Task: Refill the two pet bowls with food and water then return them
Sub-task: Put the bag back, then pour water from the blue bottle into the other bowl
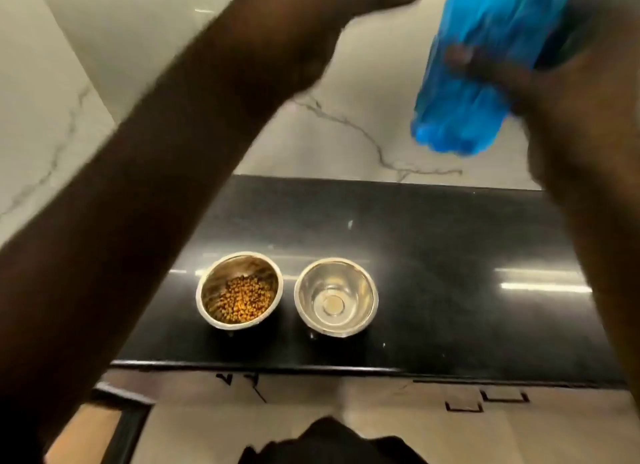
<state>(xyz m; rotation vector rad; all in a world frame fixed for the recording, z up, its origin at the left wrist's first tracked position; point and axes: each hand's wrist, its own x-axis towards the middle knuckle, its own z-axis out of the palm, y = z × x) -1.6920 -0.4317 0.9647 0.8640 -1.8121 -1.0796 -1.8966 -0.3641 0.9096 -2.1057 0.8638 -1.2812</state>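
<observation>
R hand (540,82), upper right of frame: wrapped around blue translucent bottle (485,68), thumb across its side; bottle tilted, base toward lower left, blurred, held above the counter. L hand (332,23), top centre: raised w/ forearm crossing the frame diagonally from lower left, thumb sticking out to the right, fingers cut off by top edge, so can't tell how open; touches nothing visible. Black polished counter (433,228), mid-frame. On it, two steel bowls just beside each other, apart: left bowl (239,292) w/ brown kibble (244,299), right bowl (336,296) looks empty. White marble-veined wall (346,134) behind the counter; beige floor (346,411) at the bottom.
</observation>
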